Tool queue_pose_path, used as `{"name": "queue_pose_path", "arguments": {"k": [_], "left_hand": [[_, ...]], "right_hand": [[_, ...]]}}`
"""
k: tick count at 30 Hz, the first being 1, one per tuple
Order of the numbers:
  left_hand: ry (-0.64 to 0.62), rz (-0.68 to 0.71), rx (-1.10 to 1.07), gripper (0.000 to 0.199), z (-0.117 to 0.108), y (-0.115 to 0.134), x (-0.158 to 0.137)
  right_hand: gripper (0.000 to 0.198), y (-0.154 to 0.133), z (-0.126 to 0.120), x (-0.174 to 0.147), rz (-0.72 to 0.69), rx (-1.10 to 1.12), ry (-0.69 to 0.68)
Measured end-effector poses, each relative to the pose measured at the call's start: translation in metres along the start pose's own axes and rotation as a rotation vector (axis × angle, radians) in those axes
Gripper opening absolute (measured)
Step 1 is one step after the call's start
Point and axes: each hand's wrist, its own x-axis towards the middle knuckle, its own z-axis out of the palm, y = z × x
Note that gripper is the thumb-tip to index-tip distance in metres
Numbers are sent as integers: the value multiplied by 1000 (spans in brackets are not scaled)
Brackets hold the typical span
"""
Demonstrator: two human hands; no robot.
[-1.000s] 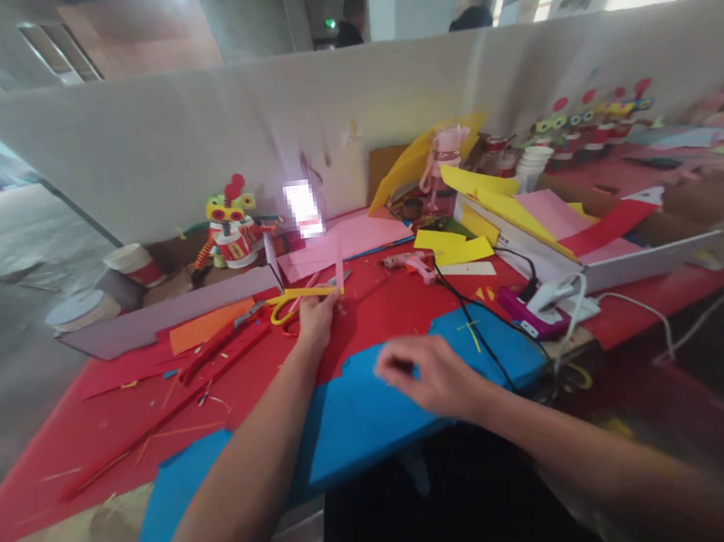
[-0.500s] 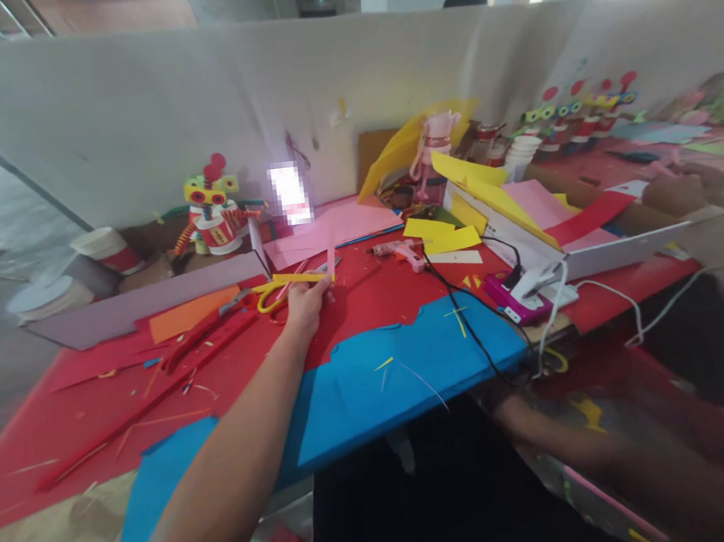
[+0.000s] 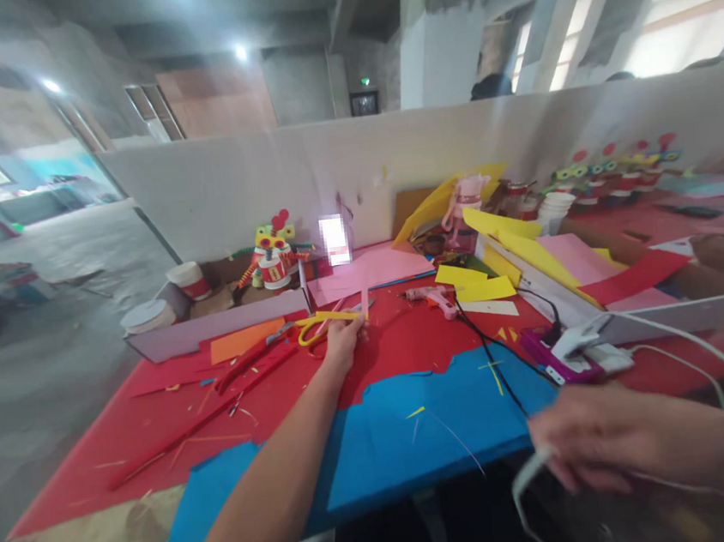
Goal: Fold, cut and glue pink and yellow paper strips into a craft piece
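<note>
Yellow strip and pink strip in the left hand, white cord at the right hand

At the far left, a tub and a cup stand by a low box. A figure built on a cup sits upright behind the box's front wall. Nearer, an orange sheet lies beside a red-handled tool. Yellow scissors rest just left of the left hand.

That hand is nearly closed, thumb and fingers pinching the strips above the red sheet. The yellow strip runs leftward from the fingertips, over the scissors; the pink strip points up and away. Behind them, a pink sheet lies flat in front of a blurred-out bright screen.

Right of the left hand lie a glue gun and yellow cards. A blue sheet covers the front edge. Farther right sit a purple power strip and a white tray of coloured paper.

The right hand, blurred, is off the front edge near the power strip, fingers curled; the cord loops down at its fingertips, but how firm the grip is, I cannot tell.
</note>
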Motion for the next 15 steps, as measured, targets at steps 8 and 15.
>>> {"name": "queue_pose_path", "arguments": {"k": [8,15], "left_hand": [[19,-91,-121,34,-7,1,1],[39,-207,-20,24,-11,7,-6]], "right_hand": [[37,-41,-63,117,-555,651,989],[32,22,-82,171,-37,131,1013]]}}
